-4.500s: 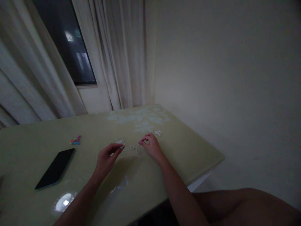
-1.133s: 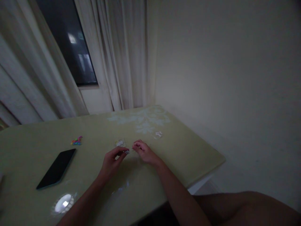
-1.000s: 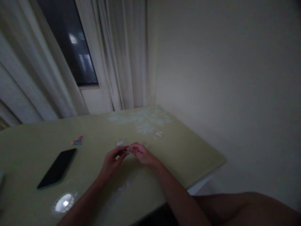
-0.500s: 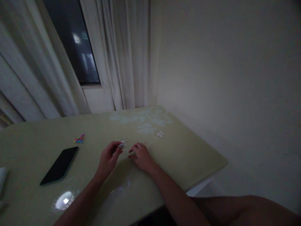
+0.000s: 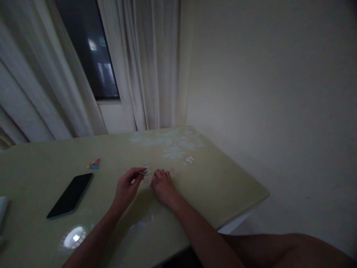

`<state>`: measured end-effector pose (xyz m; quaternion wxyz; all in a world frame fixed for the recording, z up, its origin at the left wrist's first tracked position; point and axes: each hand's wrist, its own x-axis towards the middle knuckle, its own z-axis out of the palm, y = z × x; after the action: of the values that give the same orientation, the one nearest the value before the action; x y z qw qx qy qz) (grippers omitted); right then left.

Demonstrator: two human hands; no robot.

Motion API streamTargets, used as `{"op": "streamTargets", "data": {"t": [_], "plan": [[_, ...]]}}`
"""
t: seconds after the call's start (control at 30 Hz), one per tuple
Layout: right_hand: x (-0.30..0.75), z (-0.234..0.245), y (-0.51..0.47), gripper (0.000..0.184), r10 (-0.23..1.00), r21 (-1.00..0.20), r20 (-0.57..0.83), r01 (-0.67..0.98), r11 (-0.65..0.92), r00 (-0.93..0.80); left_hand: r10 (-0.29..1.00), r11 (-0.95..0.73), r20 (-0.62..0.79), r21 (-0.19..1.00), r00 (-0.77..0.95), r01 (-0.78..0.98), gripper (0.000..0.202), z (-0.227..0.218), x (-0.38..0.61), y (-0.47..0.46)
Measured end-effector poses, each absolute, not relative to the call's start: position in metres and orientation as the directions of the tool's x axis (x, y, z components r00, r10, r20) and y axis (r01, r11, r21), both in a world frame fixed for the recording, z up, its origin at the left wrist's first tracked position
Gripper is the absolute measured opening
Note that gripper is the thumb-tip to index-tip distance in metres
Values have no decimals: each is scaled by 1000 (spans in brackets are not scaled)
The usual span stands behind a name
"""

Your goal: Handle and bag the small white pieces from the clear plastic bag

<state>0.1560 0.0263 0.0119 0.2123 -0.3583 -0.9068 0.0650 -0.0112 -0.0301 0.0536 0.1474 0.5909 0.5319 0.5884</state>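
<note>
My left hand (image 5: pixel 126 188) hovers just above the pale green table (image 5: pixel 217 186) with thumb and forefinger pinched on a tiny pale piece I cannot make out. My right hand (image 5: pixel 162 186) rests knuckles-up on the table right beside it, fingers curled down onto the surface; anything under them is hidden. A few tiny pale pieces (image 5: pixel 175 172) lie just beyond the right hand. A small clear packet (image 5: pixel 146 169) lies next to my left fingertips, and another small white packet (image 5: pixel 189 160) sits farther right.
A black phone (image 5: pixel 70 194) lies face up to the left. A little heap of coloured bits (image 5: pixel 93 164) sits behind it. A white object (image 5: pixel 2 208) shows at the left edge. Curtains and a dark window stand behind the table; the table's right corner drops off near a bare wall.
My right hand drew back from the far pieces toward the left hand, met its fingertips about a second ago, then settled flat beside it. The view shifted slightly.
</note>
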Motion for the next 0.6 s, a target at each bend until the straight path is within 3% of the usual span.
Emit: {"op": "streamTargets", "data": {"t": [0.07,0.13,0.27,0.4,0.6], "plan": [[160,12,26,11,688,-356,342,589,725,-640,800,-399,545,796,-251,455,23,54,-11,-30],[167,15,27,7,729,-524,354,522,673,-586,802,-403,546,793,-241,456,22,53,-10,-30],[178,24,32,11,808,-824,395,221,522,-437,827,-430,544,774,-142,465,17,52,-6,-30],[180,29,35,25,798,-913,357,1,409,-486,821,-479,566,751,-69,455,17,51,-4,-31],[177,27,32,34,778,-941,319,-83,328,-542,821,-466,564,748,-84,472,21,47,-4,-30]]}}
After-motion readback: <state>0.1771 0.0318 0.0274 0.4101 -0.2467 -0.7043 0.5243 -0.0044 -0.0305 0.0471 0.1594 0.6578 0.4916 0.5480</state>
